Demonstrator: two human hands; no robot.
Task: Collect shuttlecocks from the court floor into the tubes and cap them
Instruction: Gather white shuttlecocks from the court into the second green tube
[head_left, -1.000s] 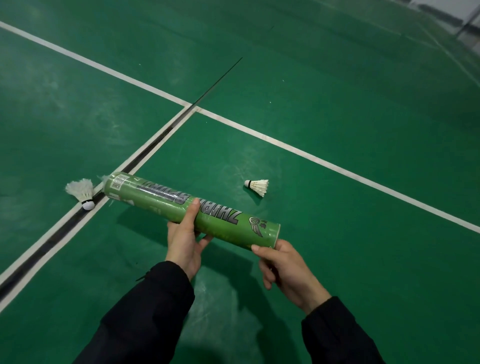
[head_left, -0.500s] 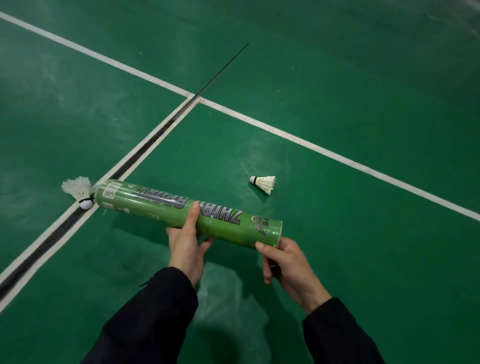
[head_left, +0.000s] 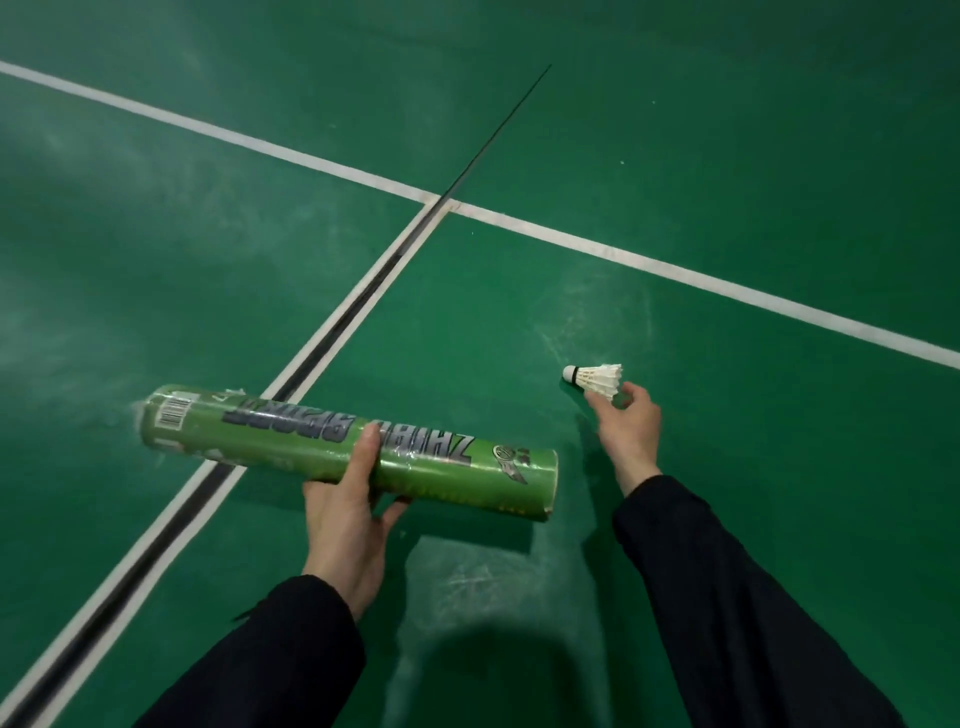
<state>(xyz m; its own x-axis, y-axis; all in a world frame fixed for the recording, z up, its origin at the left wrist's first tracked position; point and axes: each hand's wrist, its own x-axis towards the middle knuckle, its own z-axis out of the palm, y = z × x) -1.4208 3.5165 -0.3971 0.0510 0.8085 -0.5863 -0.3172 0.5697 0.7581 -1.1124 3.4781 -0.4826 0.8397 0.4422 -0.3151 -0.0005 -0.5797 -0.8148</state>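
A green tube (head_left: 348, 451) is held level above the court floor (head_left: 727, 156) by the left hand (head_left: 349, 512), with the thumb laid over the top and the fingers curled beneath. No cap is seen on the near end of the tube; the far end is blurred, and something white seems to show there, but whether it is a shuttlecock cannot be told. One shuttlecock (head_left: 597, 379) is seen lying on its side on the floor, cork to the left, near the white line (head_left: 675, 270). The right hand (head_left: 626, 423) is placed at its feather skirt, fingers loosely spread and bent; contact appears to be made, but a closed pinch is not shown. The task is judged partly done: this shuttlecock is not yet lifted or loaded, and capping is left outstanding.
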